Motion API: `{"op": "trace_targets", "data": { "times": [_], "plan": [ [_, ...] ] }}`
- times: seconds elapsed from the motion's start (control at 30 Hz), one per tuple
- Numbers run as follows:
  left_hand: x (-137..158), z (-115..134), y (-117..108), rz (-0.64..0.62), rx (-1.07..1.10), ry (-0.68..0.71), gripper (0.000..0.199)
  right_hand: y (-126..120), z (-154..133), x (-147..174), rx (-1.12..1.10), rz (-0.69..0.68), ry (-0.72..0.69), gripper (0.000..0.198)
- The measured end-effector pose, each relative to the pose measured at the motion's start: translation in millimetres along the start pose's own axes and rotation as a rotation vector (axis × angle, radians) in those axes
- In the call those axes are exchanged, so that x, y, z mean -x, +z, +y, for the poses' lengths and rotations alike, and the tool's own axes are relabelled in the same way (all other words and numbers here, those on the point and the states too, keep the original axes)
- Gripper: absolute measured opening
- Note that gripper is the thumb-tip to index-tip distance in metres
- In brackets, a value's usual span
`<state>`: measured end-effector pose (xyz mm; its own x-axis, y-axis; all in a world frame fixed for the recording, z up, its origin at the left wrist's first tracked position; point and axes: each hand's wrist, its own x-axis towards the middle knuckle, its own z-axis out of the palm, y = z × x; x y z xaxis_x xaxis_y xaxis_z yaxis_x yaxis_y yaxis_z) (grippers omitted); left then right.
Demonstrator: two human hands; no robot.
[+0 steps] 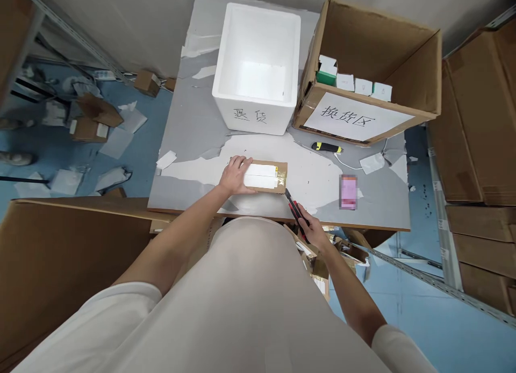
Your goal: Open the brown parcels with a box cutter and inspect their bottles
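Observation:
A small cardboard box [282, 175] with a white label and clear tape lies flat near the front of the table. My left hand [236, 176] grips its left end, thumb on the near side and fingers over the top. In my right hand [311, 226] is a red and black utility knife [297, 209], the fingers wrapped round its handle. The knife's tip is at the box's near right corner; whether it cuts into the cardboard I cannot tell.
Behind the box stand a white foam box [255, 115] and a large carton [423, 114] holding several small white boxes. A yellow and black cutter [326, 148] and a blurred pink item [349, 192] lie at the right. Opened cartons and scraps are below the table's front edge.

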<state>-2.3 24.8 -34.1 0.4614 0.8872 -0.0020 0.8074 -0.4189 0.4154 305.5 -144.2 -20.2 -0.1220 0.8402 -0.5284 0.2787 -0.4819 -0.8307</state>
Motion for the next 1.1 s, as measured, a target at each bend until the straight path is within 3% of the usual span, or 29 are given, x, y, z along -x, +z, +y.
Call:
{"op": "trace_targets", "data": {
  "times": [0.2,0.3,0.37,0.43,0.6,0.83,0.97,1.1],
  "plan": [
    [2.0,6.1,2.4,0.014,-0.011,-0.068,0.113,-5.8,18.1,11.0,-0.191,0.116,0.044,0.078],
    [5.6,21.7,7.6,0.118,-0.017,-0.312,0.118,-2.6,14.6,3.2,-0.307,0.214,0.012,0.086],
    [12.1,32.3,11.8,0.169,-0.001,-0.514,0.121,9.3,2.2,-11.4,-0.344,0.242,-0.023,0.077],
    [23.0,39.8,15.1,0.149,0.036,-0.608,0.116,26.7,-15.2,-30.4,-0.349,0.226,-0.058,0.064],
    [58.5,48.5,17.3,0.037,0.219,-0.495,0.077,63.4,-47.8,-64.3,-0.339,0.080,-0.111,0.050],
    [78.4,58.2,20.7,0.062,0.331,-0.453,0.081,61.2,-41.1,-60.0,-0.355,0.076,-0.058,0.054],
    [54.4,39.3,10.8,0.129,0.273,-0.416,0.073,60.3,-29.3,-42.3,-0.476,0.103,-0.006,0.053],
    [-10.9,5.8,-10.5,0.092,0.142,-0.250,0.074,70.5,-25.8,-20.2,-0.683,0.048,0.155,0.050]
  ]
}}
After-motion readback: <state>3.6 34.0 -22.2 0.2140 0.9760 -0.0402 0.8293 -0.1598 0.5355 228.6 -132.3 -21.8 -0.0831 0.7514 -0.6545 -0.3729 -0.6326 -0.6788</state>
